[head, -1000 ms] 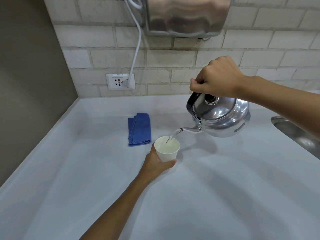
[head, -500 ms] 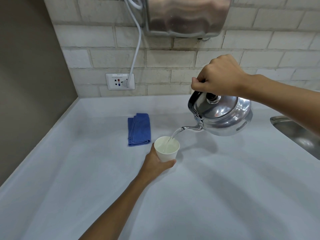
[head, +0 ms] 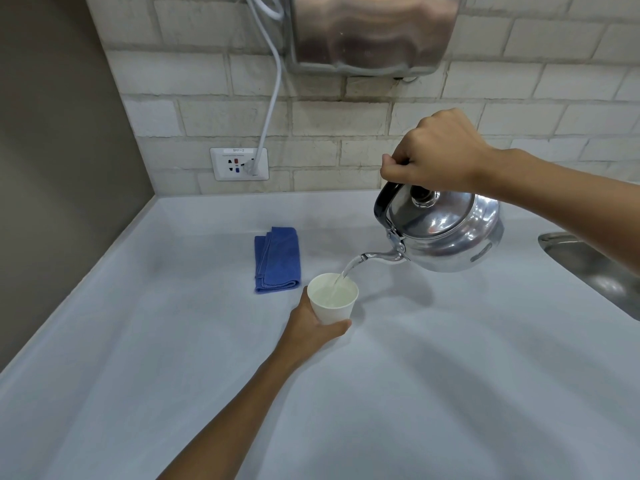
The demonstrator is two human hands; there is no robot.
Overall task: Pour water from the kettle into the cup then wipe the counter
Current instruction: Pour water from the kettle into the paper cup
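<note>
A shiny metal kettle hangs tilted above the white counter, spout down to the left. My right hand grips its black handle from above. A thin stream of water runs from the spout into a white paper cup standing on the counter. My left hand is wrapped around the cup's near side and holds it steady. The cup looks largely full of water. A folded blue cloth lies flat on the counter, just left of and behind the cup.
A steel sink is set into the counter at the right edge. A metal hand dryer hangs on the brick wall, its white cord running to a wall socket. A grey side wall bounds the counter on the left.
The kettle and my right hand have shifted slightly right and up while water keeps streaming. The cup and my left hand have stayed in place.
</note>
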